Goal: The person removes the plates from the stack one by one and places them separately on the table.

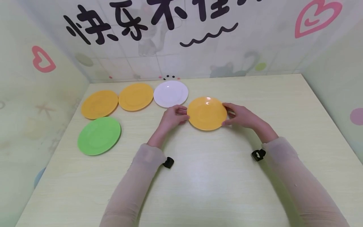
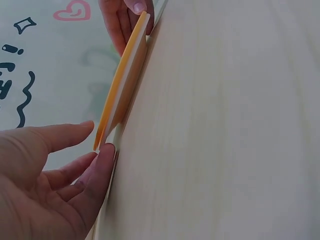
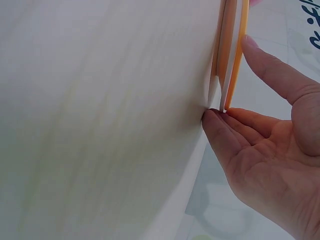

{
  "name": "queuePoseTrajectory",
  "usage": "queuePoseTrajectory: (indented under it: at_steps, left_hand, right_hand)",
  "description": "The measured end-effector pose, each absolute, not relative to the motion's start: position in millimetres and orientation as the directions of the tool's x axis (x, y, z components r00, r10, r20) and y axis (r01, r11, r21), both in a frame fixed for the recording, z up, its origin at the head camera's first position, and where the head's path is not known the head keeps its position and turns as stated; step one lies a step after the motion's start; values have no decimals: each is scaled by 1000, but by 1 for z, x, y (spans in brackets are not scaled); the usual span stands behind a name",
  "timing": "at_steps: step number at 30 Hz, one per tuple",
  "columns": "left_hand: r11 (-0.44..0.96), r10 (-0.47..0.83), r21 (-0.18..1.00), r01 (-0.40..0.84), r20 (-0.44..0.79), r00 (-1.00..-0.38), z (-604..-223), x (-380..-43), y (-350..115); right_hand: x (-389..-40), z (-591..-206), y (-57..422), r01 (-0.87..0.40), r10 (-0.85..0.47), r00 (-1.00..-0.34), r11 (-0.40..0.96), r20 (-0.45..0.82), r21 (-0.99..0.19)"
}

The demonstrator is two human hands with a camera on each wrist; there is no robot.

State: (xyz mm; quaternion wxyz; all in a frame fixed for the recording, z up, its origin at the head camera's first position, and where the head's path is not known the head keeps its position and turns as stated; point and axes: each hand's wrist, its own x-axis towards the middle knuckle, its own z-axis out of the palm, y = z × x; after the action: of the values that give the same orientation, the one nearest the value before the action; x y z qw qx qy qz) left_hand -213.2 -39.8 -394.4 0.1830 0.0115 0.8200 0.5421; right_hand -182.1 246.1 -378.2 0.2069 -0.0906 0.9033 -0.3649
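Observation:
An orange plate [image 1: 207, 113] lies between my two hands near the middle of the table. A white rim [image 2: 120, 90] and an orange-brown underside [image 3: 225, 40] show beneath it in the wrist views. My left hand [image 1: 173, 118] holds its left edge, thumb [image 2: 75, 134] on the upper side and fingertips [image 2: 106, 150] at the lower edge. On the opposite edge my right hand [image 1: 241, 116] grips it, the thumb [image 3: 257, 52] against the top face and the fingers [image 3: 225, 125] tucked under the rim, close over the table.
A white plate [image 1: 170, 94] lies just behind my left hand. Left of it are two more orange plates [image 1: 136, 97], [image 1: 99, 104] in a row along the back. A green plate [image 1: 99, 136] sits in front of the leftmost one. Printed cloth walls [image 1: 198, 60] border the table [image 1: 210, 183].

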Motion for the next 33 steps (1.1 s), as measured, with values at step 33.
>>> queuePoseTrajectory:
  at_steps: [33]
  left_hand:
    - [227, 164, 913, -340, -380, -910, -381, -219, -50]
  right_hand:
    - [-181, -379, 246, -68, -330, -906, 730, -264, -680]
